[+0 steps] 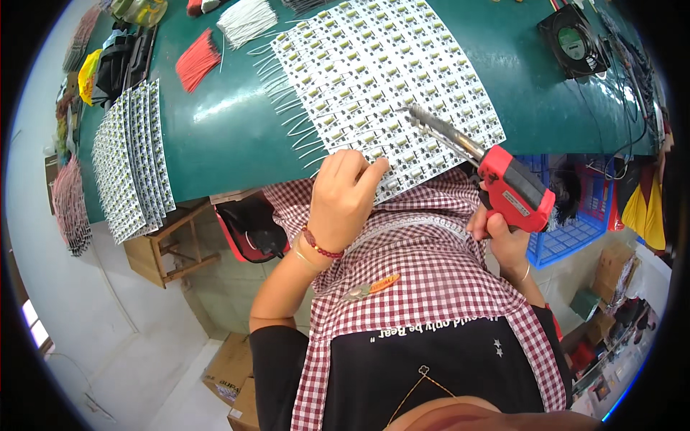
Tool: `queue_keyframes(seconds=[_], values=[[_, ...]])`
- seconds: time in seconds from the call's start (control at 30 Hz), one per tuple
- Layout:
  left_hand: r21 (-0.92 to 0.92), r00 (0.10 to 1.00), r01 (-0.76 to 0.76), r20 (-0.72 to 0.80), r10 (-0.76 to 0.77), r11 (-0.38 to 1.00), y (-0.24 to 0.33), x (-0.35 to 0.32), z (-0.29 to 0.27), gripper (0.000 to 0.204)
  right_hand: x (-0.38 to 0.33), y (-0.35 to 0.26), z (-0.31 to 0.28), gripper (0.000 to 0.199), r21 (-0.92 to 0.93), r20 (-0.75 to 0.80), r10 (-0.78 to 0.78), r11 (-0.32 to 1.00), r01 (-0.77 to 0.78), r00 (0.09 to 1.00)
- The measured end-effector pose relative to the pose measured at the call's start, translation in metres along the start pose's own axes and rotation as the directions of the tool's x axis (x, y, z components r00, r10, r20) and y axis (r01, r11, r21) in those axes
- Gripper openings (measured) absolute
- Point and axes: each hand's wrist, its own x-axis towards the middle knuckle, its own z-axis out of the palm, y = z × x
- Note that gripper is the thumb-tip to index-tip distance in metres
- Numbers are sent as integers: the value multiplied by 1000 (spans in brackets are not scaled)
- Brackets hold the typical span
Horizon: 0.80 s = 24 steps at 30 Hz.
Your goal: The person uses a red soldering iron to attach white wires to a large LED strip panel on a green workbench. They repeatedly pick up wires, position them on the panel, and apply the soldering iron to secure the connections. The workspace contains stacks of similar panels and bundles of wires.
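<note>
Holding the near edge of the circuit-board panel [381, 79] down, your left hand [343, 192] lies with fingers curled on it at the green counter's [215, 122] edge. Your right hand [503, 237] is closed around one red soldering gun [496, 176], its tip over the panel. The panel looks thin, light and likely brittle, so press on its margin, not the parts. One fanned stack of spare panels [133, 161] lies left, beside one red wire bundle [196, 60] and one white bundle [246, 20].

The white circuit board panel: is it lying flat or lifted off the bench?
Flat: the circuit board panel lies spread on the green bench, left hand pressing its near edge.
</note>
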Motion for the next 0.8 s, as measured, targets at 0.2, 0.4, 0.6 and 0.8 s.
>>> queue_keyframes(seconds=[0.2, 0.4, 0.6, 0.8], values=[[84, 997, -55, 50, 50, 995, -4, 5, 3, 24, -26, 10, -10, 15, 74, -48, 78, 994, -74, 996], [95, 998, -53, 37, 50, 994, -2, 7, 6, 26, -38, 27, -18, 13, -12, 28, 59, 998, -58, 998], [122, 997, -61, 45, 56, 991, 2, 10, 4, 26, -37, 28, -23, 19, -245, 38, 102, 966, -89, 994], [133, 996, -69, 59, 62, 989, 4, 12, 4, 25, -42, 32, -23, 19, -272, 30, 50, 962, -40, 998]])
